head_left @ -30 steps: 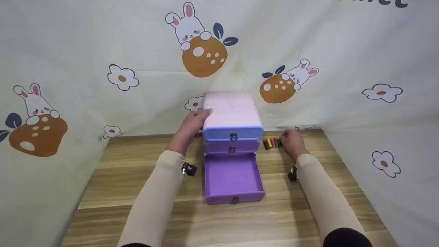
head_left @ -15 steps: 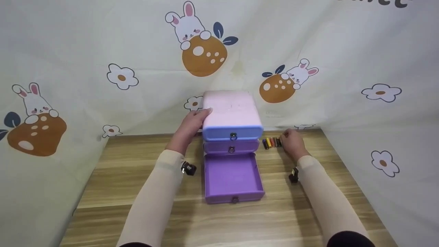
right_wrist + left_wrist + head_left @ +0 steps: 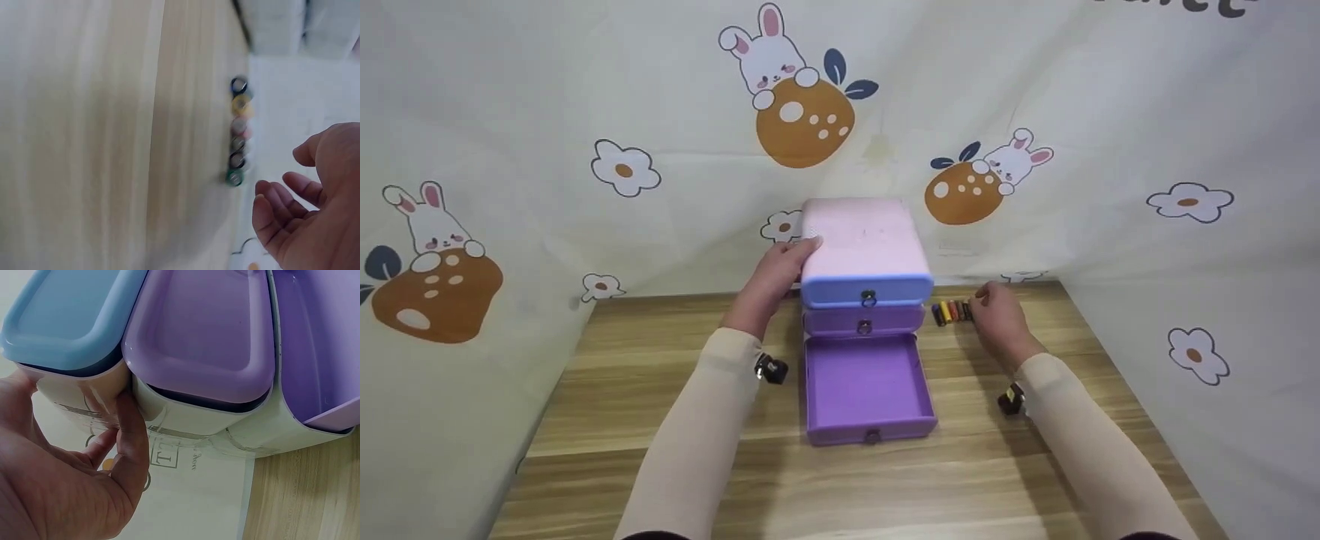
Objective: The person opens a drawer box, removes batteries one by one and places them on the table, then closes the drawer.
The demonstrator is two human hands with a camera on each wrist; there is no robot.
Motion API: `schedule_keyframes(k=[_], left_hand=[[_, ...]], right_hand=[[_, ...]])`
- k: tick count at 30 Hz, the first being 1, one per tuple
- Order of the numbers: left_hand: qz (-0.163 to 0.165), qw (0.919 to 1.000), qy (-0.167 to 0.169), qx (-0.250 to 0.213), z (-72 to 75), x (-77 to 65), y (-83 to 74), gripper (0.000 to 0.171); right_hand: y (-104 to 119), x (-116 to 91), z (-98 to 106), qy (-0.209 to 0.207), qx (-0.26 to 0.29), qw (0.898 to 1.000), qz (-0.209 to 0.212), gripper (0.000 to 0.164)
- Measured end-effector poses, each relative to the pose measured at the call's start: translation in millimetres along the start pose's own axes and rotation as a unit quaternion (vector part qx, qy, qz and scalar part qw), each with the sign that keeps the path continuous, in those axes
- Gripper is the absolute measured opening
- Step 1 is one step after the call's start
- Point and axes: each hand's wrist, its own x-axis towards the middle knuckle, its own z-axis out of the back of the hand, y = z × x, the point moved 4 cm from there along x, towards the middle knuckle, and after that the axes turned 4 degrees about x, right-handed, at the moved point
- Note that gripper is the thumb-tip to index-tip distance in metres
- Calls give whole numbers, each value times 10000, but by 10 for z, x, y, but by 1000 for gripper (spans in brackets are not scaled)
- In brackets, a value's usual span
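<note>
A small drawer cabinet (image 3: 859,236) with a pink top stands at the back of the table. Its top drawer (image 3: 840,291) has a blue front, the middle drawer (image 3: 205,332) a purple one, both pushed in. The purple bottom drawer (image 3: 870,382) is pulled out, with nothing inside it. My left hand (image 3: 771,276) holds the cabinet's upper left side, thumb at the pink top and fingers bent against the wall. Several batteries (image 3: 239,125) stand side by side right of the cabinet. Beside their right end is my right hand (image 3: 315,208), fingers loosely bent, holding nothing and apart from them.
The wood-grain table (image 3: 660,420) reaches back to a pale cloth backdrop (image 3: 697,210) printed with rabbits and flowers. The pulled-out drawer juts toward me between my forearms. A small black camera (image 3: 1011,399) sits on the right wrist, another (image 3: 771,369) on the left.
My right wrist and forearm have swung slightly to the right, while the fingers stay near the end of the battery row. The left hand, the cabinet and the batteries keep their places.
</note>
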Motion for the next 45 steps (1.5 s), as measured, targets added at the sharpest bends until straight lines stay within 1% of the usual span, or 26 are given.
schedule_keyframes(k=[3, 6, 10, 14, 18, 23, 27, 31, 35, 41, 43, 45], left_hand=[[24, 9999, -11, 140, 9, -2, 5, 81], [32, 9999, -7, 151, 13, -2, 5, 83], [8, 10000, -4, 66, 10, -1, 7, 84], [-2, 10000, 12, 39, 4, -7, 6, 85], [-1, 10000, 34, -12, 2, -10, 0, 84], [38, 10000, 69, -43, -3, 2, 13, 84], [26, 10000, 84, -39, -7, 13, 18, 87], [29, 9999, 88, -87, -10, 12, 14, 85], [18, 9999, 93, -47, -8, 10, 7, 84], [-9, 9999, 54, 96, 1, 15, 1, 87], [-13, 9999, 46, 144, 5, 19, 1, 87], [-25, 9999, 66, 72, 5, 17, -4, 85]], right_hand=[[130, -167, -11, -36, -7, 9996, 267, 31], [275, -339, -52, -16, -66, 9987, 512, 33], [461, -585, -117, 135, -150, 9959, 878, 36], [610, -843, -155, 122, -246, 9916, 1265, 30], [713, -1054, -193, 128, -191, 9878, 1541, 26], [796, -1254, -233, 225, -114, 9852, 1693, 25], [897, -1392, -248, 304, -190, 9837, 1762, 27], [1033, -1514, -249, 263, -346, 9805, 1918, 28], [1185, -1671, -281, 308, -450, 9725, 2266, 27], [1391, -1963, -386, 735, -587, 9521, 2909, 27], [1442, -2056, -420, 872, -635, 9455, 3071, 25], [1486, -2147, -467, 999, -653, 9385, 3239, 21]])
